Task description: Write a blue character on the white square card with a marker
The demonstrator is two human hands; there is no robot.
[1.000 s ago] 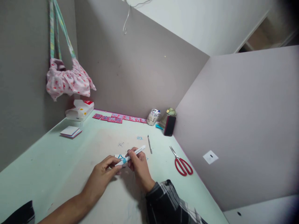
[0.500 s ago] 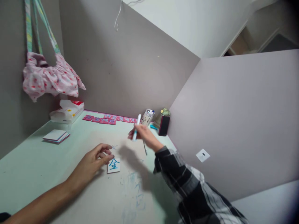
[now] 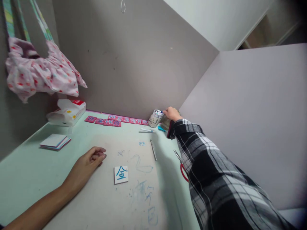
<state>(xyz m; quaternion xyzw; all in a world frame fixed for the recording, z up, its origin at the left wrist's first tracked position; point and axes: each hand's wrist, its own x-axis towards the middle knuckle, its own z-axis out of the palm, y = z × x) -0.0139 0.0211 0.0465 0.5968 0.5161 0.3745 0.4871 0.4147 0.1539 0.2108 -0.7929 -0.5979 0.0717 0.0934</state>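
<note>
My left hand (image 3: 92,159) rests on a beige board (image 3: 100,204), its fingers loosely bent and slightly apart, holding nothing. To its right lies a small white square card (image 3: 126,180) with a blue Chinese character. At the back right my right hand (image 3: 173,114) reaches to a patterned can (image 3: 153,120) of pens. Its fingertips pinch the blue end of a pen (image 3: 162,112) at the can's rim; most of that pen is hidden. A white marker (image 3: 146,130) lies on the table in front of the can.
Red character tiles (image 3: 112,123) line the back edge. A stack of blank cards (image 3: 54,140) and an open white box (image 3: 67,113) stand left. A thin craft knife or pen (image 3: 153,150) lies on the board's right edge. Red-handled scissors (image 3: 183,172) are partly under my right sleeve.
My right hand has put down the white marker and moved right and back to the can. My left hand has drawn away leftward from the card. The view has shifted.
</note>
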